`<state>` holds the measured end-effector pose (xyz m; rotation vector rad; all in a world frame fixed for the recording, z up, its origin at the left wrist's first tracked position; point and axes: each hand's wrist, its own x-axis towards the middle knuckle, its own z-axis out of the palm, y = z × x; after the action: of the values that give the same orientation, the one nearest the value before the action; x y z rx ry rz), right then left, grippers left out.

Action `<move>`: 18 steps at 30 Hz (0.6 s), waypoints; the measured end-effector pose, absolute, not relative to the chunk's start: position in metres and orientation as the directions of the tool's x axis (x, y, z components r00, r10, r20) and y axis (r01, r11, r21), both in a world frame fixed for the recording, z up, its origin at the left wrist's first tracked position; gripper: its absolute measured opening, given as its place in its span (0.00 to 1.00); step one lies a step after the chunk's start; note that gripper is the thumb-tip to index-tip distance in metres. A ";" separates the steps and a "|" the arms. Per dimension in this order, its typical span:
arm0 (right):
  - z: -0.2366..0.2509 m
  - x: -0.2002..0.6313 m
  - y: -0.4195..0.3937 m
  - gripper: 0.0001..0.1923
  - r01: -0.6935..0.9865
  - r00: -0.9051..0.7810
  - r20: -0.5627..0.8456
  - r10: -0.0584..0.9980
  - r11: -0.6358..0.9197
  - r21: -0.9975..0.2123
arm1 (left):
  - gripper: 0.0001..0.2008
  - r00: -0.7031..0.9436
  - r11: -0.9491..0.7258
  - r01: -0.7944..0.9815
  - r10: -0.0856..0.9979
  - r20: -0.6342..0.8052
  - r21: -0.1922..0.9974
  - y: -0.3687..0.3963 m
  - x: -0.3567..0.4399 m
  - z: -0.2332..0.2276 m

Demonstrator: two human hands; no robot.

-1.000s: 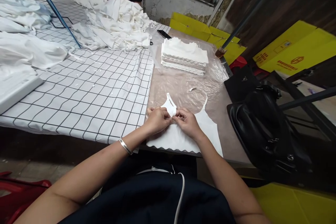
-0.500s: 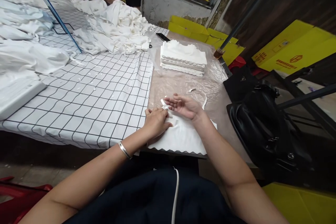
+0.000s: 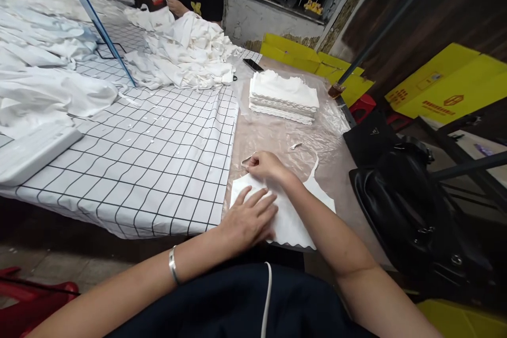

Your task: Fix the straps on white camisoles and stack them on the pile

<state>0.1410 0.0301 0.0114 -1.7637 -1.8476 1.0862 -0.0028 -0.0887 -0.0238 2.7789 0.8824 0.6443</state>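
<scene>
Under both hands, at the near edge of the table (image 3: 277, 132), lies a small white garment (image 3: 291, 211) with thin straps and a scalloped hem, spread on clear plastic sheeting (image 3: 317, 127). The left hand (image 3: 249, 219) rests flat on it, fingers spread and open, pressing the cloth down; a silver bangle (image 3: 172, 265) sits on that wrist. Just beyond it, the right hand (image 3: 266, 165) is curled, its fingertips pinching the garment's left strap (image 3: 247, 161) at the top corner. To the right of the right hand the other strap (image 3: 315, 166) trails loose over the plastic. Farther out from both hands stands a neat stack of folded white pieces (image 3: 284, 96). Left of the hands spreads a black-gridded white cloth (image 3: 150, 148), and beyond it a heap of white garments (image 3: 186, 55), where another person's hands (image 3: 166, 1) work. Right of the hands sits a black bag (image 3: 412, 206).
</scene>
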 end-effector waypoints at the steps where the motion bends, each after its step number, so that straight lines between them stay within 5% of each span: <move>1: 0.013 0.140 0.033 0.10 0.585 -0.119 -0.265 0.957 -0.148 -0.798 | 0.28 0.789 -0.858 0.446 0.512 0.341 0.256 -0.093 -0.008 -0.028; 3: 0.019 0.143 0.043 0.08 0.257 -0.067 -0.338 0.939 -0.311 -0.915 | 0.34 0.847 -0.893 0.384 0.442 0.294 0.235 -0.099 -0.017 -0.036; 5: 0.026 0.149 0.057 0.08 -0.053 -0.074 -0.417 0.906 -0.421 -0.905 | 0.35 0.867 -0.900 0.376 0.425 0.259 0.220 -0.102 -0.023 -0.041; 7: 0.030 0.152 0.072 0.09 -0.175 -0.084 -0.466 0.881 -0.473 -0.863 | 0.35 0.874 -0.902 0.379 0.422 0.243 0.204 -0.101 -0.025 -0.043; 14: 0.043 0.151 0.105 0.11 0.361 -0.007 -0.548 0.837 -0.509 -0.782 | 0.33 0.902 -0.920 0.357 0.385 0.197 0.162 -0.096 -0.024 -0.046; 16: 0.058 0.172 0.093 0.15 0.486 0.103 -0.378 0.920 -0.378 -0.788 | 0.30 0.893 -0.914 0.344 0.389 0.225 0.214 -0.093 -0.030 -0.037; 18: 0.071 0.204 0.059 0.14 0.697 0.182 -0.004 0.983 -0.132 -0.705 | 0.23 0.873 -0.879 0.345 0.429 0.232 0.329 -0.083 -0.033 -0.019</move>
<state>0.2039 0.0587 0.0714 -1.8956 -1.5740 0.6535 -0.0332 -0.0832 -0.0190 2.7664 0.5836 0.4350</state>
